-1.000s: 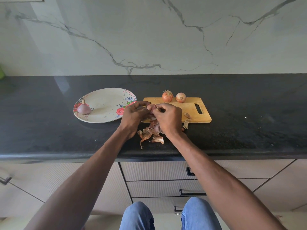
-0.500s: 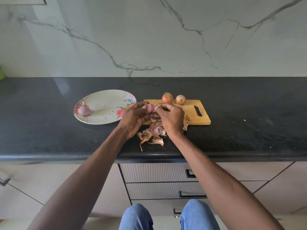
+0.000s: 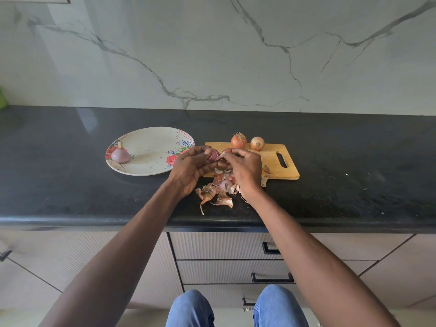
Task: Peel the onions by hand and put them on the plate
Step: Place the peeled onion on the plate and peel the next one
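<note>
My left hand (image 3: pixel 192 167) cups a partly peeled purple onion (image 3: pixel 213 156) over the left end of the wooden cutting board (image 3: pixel 273 161). My right hand (image 3: pixel 244 168) pinches a flap of its skin at the top. One peeled purple onion (image 3: pixel 120 154) lies on the left side of the floral plate (image 3: pixel 151 142). Two unpeeled brown onions (image 3: pixel 238 140) (image 3: pixel 257 143) stand at the board's far edge. A heap of torn skins (image 3: pixel 215 192) lies on the black counter below my hands.
The black counter (image 3: pixel 354 175) runs the full width, with a marble wall behind. Skin scraps (image 3: pixel 265 172) sit at the board's near edge. A green object (image 3: pixel 2 100) shows at the far left. Drawers with dark handles (image 3: pixel 271 277) are below the counter's front edge.
The purple flesh of the held onion has come into view between my fingers as skin came off. Both hands stay at the same spot over the board's left end.
</note>
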A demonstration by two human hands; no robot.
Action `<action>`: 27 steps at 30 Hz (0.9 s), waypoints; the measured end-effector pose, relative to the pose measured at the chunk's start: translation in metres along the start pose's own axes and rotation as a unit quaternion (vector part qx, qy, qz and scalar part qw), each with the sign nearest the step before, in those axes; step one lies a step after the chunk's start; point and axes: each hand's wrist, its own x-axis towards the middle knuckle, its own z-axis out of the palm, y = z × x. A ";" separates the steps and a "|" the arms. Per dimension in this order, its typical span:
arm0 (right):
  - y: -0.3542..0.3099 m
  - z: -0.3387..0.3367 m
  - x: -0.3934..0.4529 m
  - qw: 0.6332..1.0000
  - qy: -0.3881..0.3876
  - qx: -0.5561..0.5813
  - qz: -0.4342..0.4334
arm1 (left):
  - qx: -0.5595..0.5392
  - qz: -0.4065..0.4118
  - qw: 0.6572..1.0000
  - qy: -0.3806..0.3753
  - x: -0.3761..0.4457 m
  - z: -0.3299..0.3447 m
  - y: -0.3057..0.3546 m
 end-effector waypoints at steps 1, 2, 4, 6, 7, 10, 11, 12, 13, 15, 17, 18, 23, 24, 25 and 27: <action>-0.002 0.000 0.000 0.999 -0.005 0.028 0.017 | -0.006 -0.004 1.000 0.000 0.000 0.000 0.000; -0.001 -0.001 0.001 0.998 -0.007 0.056 0.037 | -0.015 -0.008 1.000 0.003 0.000 0.000 0.000; -0.001 -0.002 0.003 0.994 -0.005 0.090 0.068 | -0.039 -0.017 0.999 0.011 0.000 0.000 0.001; 0.003 -0.002 0.005 0.996 -0.006 0.064 0.059 | -0.046 -0.016 0.999 0.015 0.000 0.000 0.001; 0.004 -0.002 0.004 0.999 -0.004 0.026 0.038 | -0.047 -0.011 0.999 0.016 0.000 0.000 0.002; 0.007 -0.001 0.001 0.992 0.012 -0.115 -0.059 | -0.048 0.011 0.998 0.038 0.000 0.000 0.002; 0.008 0.000 0.000 0.984 0.010 -0.149 -0.098 | -0.052 0.019 0.997 0.047 0.001 -0.001 0.002; 0.011 0.000 0.000 0.974 0.006 -0.180 -0.135 | -0.057 0.023 0.997 0.055 0.002 -0.001 0.001; 0.013 0.000 0.001 0.966 0.002 -0.204 -0.159 | -0.062 0.024 0.996 0.061 0.002 -0.002 0.001; 0.014 0.000 0.003 0.967 -0.005 -0.206 -0.152 | -0.056 0.025 0.996 0.058 0.002 -0.002 0.001; 0.012 0.000 0.005 0.977 -0.025 -0.173 -0.123 | -0.036 0.027 0.998 0.036 0.000 -0.001 0.000; 0.011 0.001 0.004 0.978 -0.038 -0.166 -0.120 | -0.026 0.028 0.999 0.025 -0.001 -0.001 0.000; 0.014 -0.001 0.004 0.978 -0.072 -0.157 -0.119 | 0.013 0.043 0.999 0.020 -0.002 0.001 -0.002; 0.014 -0.002 0.004 0.977 -0.075 -0.158 -0.119 | 0.019 0.047 0.998 0.023 -0.002 0.001 -0.002; 0.013 -0.002 0.003 0.977 -0.076 -0.160 -0.122 | 0.024 0.048 0.998 0.024 -0.002 0.000 -0.002; 0.012 -0.003 0.001 0.973 -0.066 -0.168 -0.146 | 0.035 0.047 0.998 0.023 -0.002 0.000 -0.002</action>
